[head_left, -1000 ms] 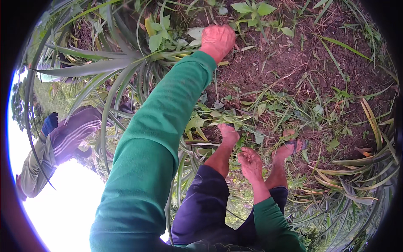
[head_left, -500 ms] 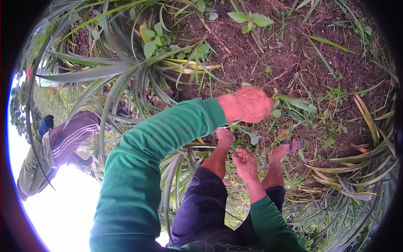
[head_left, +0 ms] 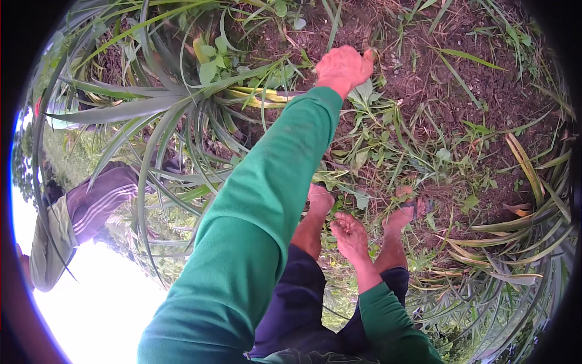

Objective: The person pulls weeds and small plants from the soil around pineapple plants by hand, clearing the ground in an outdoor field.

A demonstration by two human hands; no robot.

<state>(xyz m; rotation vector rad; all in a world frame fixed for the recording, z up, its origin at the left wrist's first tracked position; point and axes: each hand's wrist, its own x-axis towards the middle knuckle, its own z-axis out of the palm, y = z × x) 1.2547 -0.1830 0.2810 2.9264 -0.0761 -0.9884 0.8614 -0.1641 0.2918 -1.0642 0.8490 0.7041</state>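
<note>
My left hand (head_left: 345, 68) is stretched far forward over the soil and closed in a fist, its back facing up. It grips a leafy green weed (head_left: 364, 94), whose pale-backed leaves show just below the fist; the stem inside the fingers is hidden. My right hand (head_left: 351, 235) rests low between my legs, palm up, fingers loosely curled, with nothing seen in it. Loose weeds and grass (head_left: 394, 151) lie on the ground between my left hand and my feet.
Long-leaved spiky plants (head_left: 176, 100) crowd the left, and more (head_left: 515, 242) grow at the lower right. Brown soil (head_left: 412, 79) with dry grass stretches ahead. My bare lower legs and sandalled feet (head_left: 403, 212) stand below. Another person (head_left: 91, 209) bends over at the far left.
My left hand has swung forward and left from over the weed pile to the upright weed, now closed on it, its leaves lying toward me. My right hand has hardly moved.
</note>
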